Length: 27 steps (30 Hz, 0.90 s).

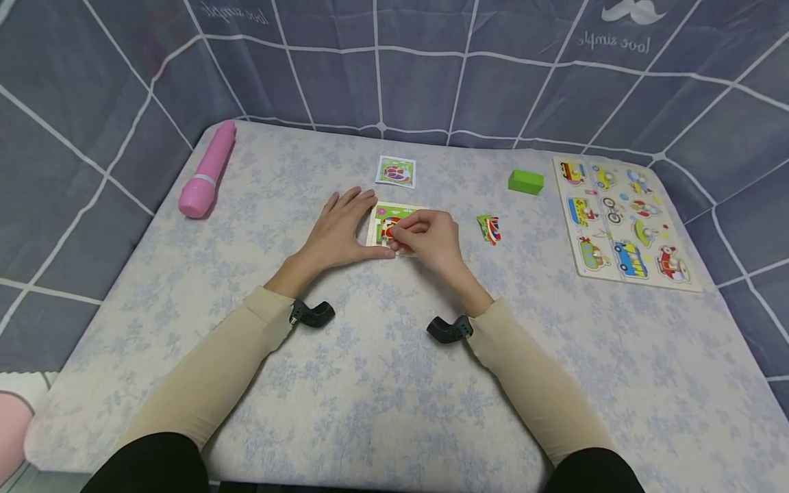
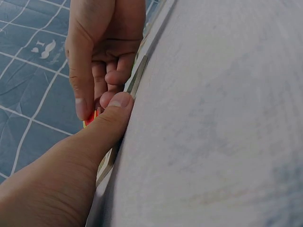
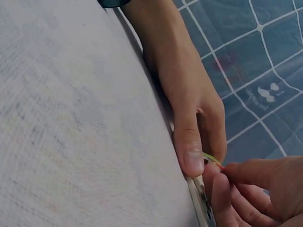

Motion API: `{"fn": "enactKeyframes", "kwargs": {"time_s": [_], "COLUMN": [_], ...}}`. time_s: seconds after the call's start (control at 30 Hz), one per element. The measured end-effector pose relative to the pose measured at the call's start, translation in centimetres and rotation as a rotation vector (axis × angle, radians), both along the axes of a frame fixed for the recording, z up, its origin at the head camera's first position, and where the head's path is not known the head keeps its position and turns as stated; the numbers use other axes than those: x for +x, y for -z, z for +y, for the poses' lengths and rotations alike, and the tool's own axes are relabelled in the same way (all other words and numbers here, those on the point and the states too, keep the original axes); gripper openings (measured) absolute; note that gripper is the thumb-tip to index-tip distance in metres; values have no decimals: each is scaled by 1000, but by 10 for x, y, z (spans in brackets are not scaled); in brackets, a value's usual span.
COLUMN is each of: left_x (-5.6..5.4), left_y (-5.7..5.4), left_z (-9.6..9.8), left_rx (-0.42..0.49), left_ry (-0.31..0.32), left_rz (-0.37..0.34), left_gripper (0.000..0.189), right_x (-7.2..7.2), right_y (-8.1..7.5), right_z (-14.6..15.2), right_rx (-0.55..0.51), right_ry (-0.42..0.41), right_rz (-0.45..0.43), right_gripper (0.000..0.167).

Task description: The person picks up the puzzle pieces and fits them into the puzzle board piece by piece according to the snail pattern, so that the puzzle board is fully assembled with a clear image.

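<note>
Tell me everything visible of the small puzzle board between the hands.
The small puzzle board is thin, rectangular and wooden-looking, its pale rim framing a mostly green picture with a pink spot, partly hidden. It rests on the table. The left hand rests its thumb at the near edge; the right hand hides its right part, pinching a red piece.

Small puzzle board [image 1: 403, 213] (clock centre) on the worktop [image 1: 370, 383] before me. My left fingers [image 1: 349, 198] at its 10 o'clock; my right fingers [image 1: 420, 219] over it from 4, one piece [image 2: 89, 119] between them. Picture card [image 1: 396, 171] at 12, just beyond. Loose pieces [image 1: 491, 229] at 3; block [image 1: 525, 182] beyond them, towards 2. Large puzzle board [image 1: 594, 236] at 3, farthest out. Cylinder [image 1: 212, 161] at 10, well apart.
</note>
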State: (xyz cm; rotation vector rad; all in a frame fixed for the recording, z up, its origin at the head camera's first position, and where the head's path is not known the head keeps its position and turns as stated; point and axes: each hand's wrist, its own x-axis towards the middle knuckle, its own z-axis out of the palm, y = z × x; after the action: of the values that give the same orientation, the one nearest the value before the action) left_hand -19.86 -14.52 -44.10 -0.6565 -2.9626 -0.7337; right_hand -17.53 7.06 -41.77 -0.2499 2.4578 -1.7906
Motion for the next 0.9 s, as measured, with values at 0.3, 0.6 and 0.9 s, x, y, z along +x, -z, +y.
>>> {"fn": "enactKeyframes", "kwargs": {"time_s": [0.3,0.6,0.9], "left_x": [1,2,0], "left_y": [-1,1,2], "left_z": [2,-1,0], "left_rx": [-4,6,10], "left_ry": [-1,-1,0], "left_rz": [-3,-1,11], "left_gripper": [117,117,116], "right_x": [-2,-15,-24], "right_y": [2,4,-8], "right_z": [0,-12,-13], "right_rx": [-26,131,432], "right_ry": [41,52,-22], "right_rz": [15,88,197], "right_gripper": [10,10,12]}}
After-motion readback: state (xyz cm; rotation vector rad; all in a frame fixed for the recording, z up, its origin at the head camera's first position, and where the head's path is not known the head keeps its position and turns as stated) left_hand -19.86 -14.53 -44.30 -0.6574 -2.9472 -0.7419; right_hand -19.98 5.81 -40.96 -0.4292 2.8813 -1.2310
